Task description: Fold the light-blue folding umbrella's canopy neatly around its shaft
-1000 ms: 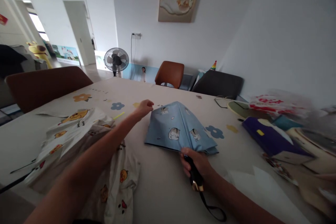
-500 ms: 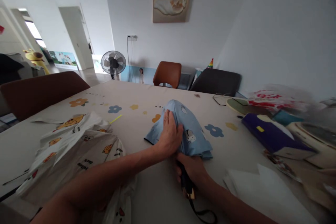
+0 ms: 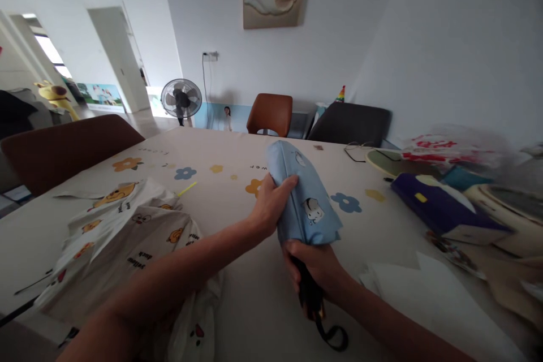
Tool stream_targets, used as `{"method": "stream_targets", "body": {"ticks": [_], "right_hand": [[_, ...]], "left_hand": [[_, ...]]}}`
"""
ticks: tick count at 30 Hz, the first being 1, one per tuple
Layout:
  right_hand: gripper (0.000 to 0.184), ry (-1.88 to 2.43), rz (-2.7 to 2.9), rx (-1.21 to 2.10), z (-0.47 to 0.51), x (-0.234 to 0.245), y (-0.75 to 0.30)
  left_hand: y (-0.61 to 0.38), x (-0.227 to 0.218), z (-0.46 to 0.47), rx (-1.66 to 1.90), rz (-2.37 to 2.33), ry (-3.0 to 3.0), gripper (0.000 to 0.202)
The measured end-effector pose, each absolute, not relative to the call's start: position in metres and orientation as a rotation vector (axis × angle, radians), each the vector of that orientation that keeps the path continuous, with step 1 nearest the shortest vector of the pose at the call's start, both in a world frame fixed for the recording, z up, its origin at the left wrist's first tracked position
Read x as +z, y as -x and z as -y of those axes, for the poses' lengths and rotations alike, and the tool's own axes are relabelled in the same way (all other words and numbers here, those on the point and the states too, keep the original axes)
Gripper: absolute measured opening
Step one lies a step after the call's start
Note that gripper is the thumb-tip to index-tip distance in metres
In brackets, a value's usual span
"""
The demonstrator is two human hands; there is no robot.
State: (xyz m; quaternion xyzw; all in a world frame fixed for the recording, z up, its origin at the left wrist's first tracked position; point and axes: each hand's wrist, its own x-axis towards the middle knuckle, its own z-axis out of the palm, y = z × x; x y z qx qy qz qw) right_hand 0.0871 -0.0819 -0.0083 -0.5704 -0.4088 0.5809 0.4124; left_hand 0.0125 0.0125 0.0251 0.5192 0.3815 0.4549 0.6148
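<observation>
A light blue umbrella (image 3: pixel 307 203) with small white animal prints is folded down, its canopy wrapped into a bundle and tip pointing away from me. My left hand (image 3: pixel 274 201) grips the canopy from the left side, thumb across the top and the other fingers hidden beneath. Lower down, my right hand (image 3: pixel 316 266) is closed round the umbrella at the top of its black handle (image 3: pixel 311 291), just under the canopy edge. A black wrist strap loops from the handle's end over the table.
On the left lies a crumpled white duck-print umbrella (image 3: pixel 127 243). At right are a purple box (image 3: pixel 441 206), white paper (image 3: pixel 428 294), eyeglasses (image 3: pixel 358 153) and plastic bags (image 3: pixel 453 144). Chairs and a fan (image 3: pixel 181 100) stand beyond the flower-print tablecloth (image 3: pixel 229 153).
My left hand has gone from lying flat against the loose canopy to gripping it. The blue canopy is now narrower and wrapped tighter, its left flap drawn in.
</observation>
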Motion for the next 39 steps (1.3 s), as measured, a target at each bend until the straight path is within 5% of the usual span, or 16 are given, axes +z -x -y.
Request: {"method": "stream_targets", "body": {"ticks": [9, 20, 24, 33, 39], "right_hand": [[0.029, 1.158, 0.979, 1.78, 0.082, -0.007, -0.096], [0.02, 1.434, 1.051, 1.478, 0.074, -0.003, -0.096], [0.036, 1.601, 1.085, 1.429, 0.072, -0.005, -0.092], [0.031, 1.18, 0.899, 2.061, 0.073, -0.005, -0.102], [0.032, 1.165, 0.878, 2.074, 0.077, -0.007, -0.097]], "left_hand": [[-0.007, 0.035, -0.013, 0.868, -0.607, -0.744, 0.033], [-0.013, 0.025, -0.016, 1.252, -0.734, -0.806, 0.022], [-0.013, 0.023, -0.017, 1.244, -0.753, -0.8, 0.021], [-0.005, 0.036, -0.023, 1.001, -0.667, -0.694, 0.034], [0.0, 0.032, -0.045, 1.044, -0.733, -0.731, 0.044]]}}
